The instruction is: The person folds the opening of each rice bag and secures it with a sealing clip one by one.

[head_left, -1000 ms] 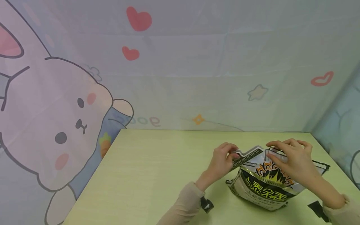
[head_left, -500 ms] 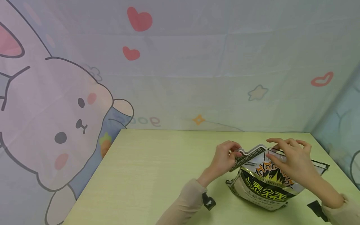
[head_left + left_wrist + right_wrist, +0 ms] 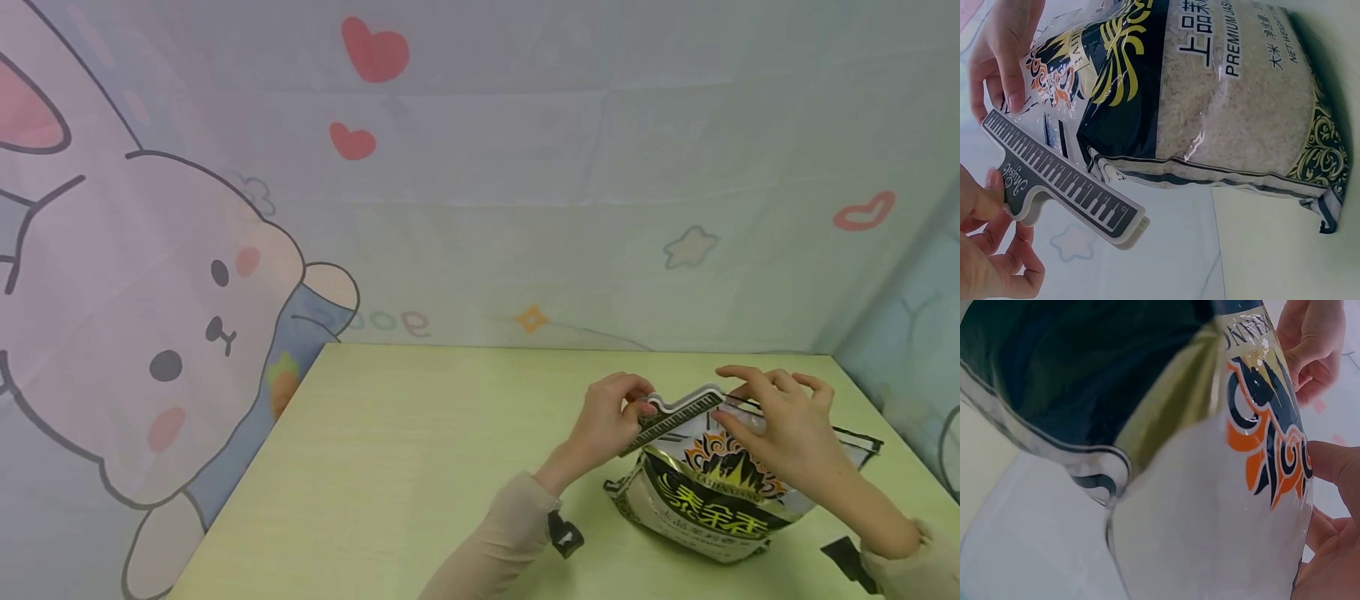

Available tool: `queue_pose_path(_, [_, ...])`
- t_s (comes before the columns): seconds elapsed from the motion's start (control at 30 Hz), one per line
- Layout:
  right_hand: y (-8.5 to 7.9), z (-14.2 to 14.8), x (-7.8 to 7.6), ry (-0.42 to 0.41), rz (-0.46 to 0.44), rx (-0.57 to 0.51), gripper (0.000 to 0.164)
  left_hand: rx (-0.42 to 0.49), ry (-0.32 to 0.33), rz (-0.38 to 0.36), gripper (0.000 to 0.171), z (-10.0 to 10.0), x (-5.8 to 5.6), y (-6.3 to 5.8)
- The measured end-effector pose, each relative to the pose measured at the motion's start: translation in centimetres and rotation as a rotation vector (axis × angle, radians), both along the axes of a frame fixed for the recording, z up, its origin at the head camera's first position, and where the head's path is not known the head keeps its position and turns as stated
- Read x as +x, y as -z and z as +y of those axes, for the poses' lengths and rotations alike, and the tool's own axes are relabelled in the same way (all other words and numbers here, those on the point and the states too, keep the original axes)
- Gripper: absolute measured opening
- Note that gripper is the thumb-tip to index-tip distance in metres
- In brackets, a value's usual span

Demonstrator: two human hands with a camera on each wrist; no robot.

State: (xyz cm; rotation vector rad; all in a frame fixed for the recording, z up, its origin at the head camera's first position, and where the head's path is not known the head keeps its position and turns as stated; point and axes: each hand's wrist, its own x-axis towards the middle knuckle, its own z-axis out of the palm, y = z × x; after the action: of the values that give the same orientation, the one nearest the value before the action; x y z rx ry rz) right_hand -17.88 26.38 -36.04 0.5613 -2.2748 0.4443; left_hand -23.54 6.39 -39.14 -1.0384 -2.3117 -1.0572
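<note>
A bag of rice (image 3: 697,508), black and white with gold lettering, stands on the table, its clear lower part showing grains in the left wrist view. My left hand (image 3: 606,427) pinches the handles of a long clip (image 3: 1063,175), dark grey with white edging, a ruler-like scale and the word "Music". This clip lies slantwise along the upper left edge of the bag, its far end right at my right fingertips. Thumb and fingers of my right hand (image 3: 791,425) pinch the bag's top edge; the right wrist view shows the thumb against the orange flame print (image 3: 1266,450).
The pale green table (image 3: 420,450) stretches away to the left. Behind it hangs a cloth backdrop (image 3: 480,167) with a cartoon rabbit, hearts and stars. The bag's upper right corner (image 3: 862,442) sticks out past my right hand.
My left hand has moved a little to the right with the clip, whose far end now reaches the right fingertips. The right hand and the bag have hardly moved.
</note>
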Motion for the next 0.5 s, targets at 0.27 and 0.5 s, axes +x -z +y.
queue_pose_path(0.27, [0.00, 0.15, 0.06, 0.018, -0.012, 0.007, 0.069, -0.007, 0.010, -0.006, 0.014, 0.36, 0.07, -0.34])
queue_pose_path(0.5, [-0.04, 0.30, 0.24, 0.051, -0.003, 0.001, 0.059, -0.025, 0.008, -0.009, 0.012, 0.67, 0.04, -0.54])
